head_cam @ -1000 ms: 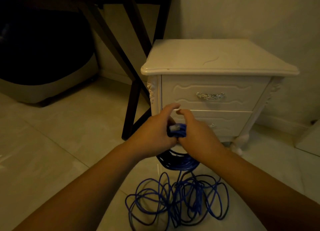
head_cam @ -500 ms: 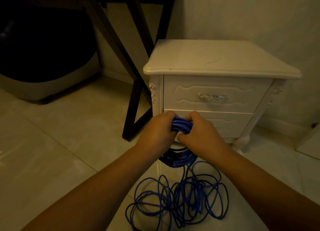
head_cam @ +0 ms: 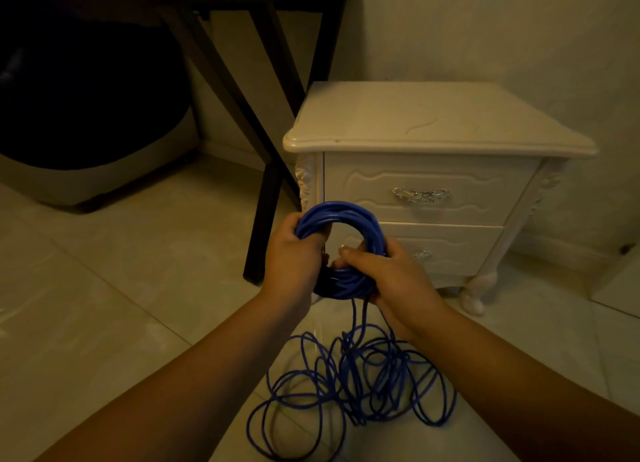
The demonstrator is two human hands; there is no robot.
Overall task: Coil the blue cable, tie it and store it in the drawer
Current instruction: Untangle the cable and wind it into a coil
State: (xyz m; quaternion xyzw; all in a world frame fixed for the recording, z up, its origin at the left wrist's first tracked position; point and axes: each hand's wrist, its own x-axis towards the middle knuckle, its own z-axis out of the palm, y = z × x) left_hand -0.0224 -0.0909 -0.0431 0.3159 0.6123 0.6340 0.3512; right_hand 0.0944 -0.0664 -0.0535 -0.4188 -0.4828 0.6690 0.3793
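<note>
Left hand [head_cam: 294, 257] and right hand [head_cam: 389, 279] grip opposite sides of the upright blue cable coil [head_cam: 343, 212]; slack [head_cam: 354, 311] drops below, seemingly nearest the right.

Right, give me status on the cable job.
Left hand and right hand both grip the blue cable coil. Much of it loose on the floor, untied. Drawers shut.

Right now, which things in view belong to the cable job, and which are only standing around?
For the job:
blue cable, partly coiled, the rest loose on the floor
left hand and right hand, both gripping the coil
nightstand with two shut drawers

Just standing about:
dark table legs
dark bulky thing with a grey base, far left
</note>
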